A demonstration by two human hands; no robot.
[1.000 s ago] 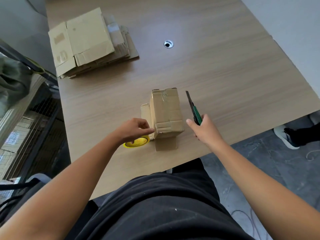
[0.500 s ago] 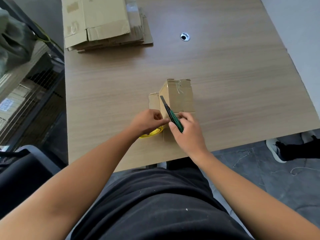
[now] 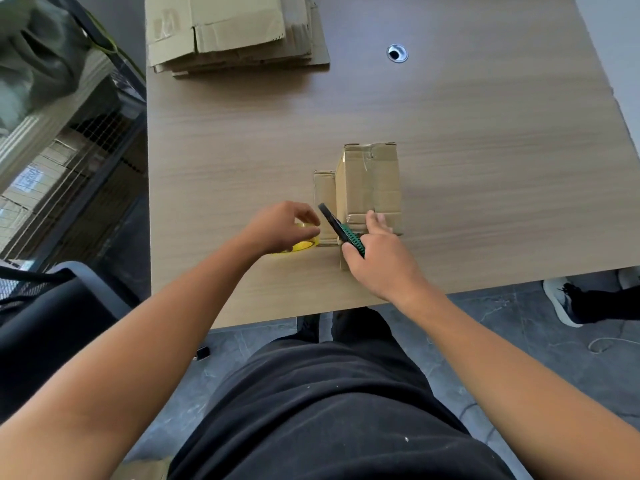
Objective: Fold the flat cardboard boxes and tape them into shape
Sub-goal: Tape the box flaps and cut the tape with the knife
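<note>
Brown cardboard box (image 3: 369,188) stood folded, clear-taped; right hand (image 3: 381,261) gripped green utility knife (image 3: 346,232), left hand (image 3: 277,226) curled fingers round yellow tape roll (image 3: 301,245).

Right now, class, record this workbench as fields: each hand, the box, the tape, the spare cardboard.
left hand: fingers curled round the yellow tape roll on the table
right hand: grips the green utility knife, blade pointing away and left; one finger touches the folded box
folded box: lies on the table, tape visible on top, right of the tape roll
flat cardboard stack: far left of the table, untouched
</note>
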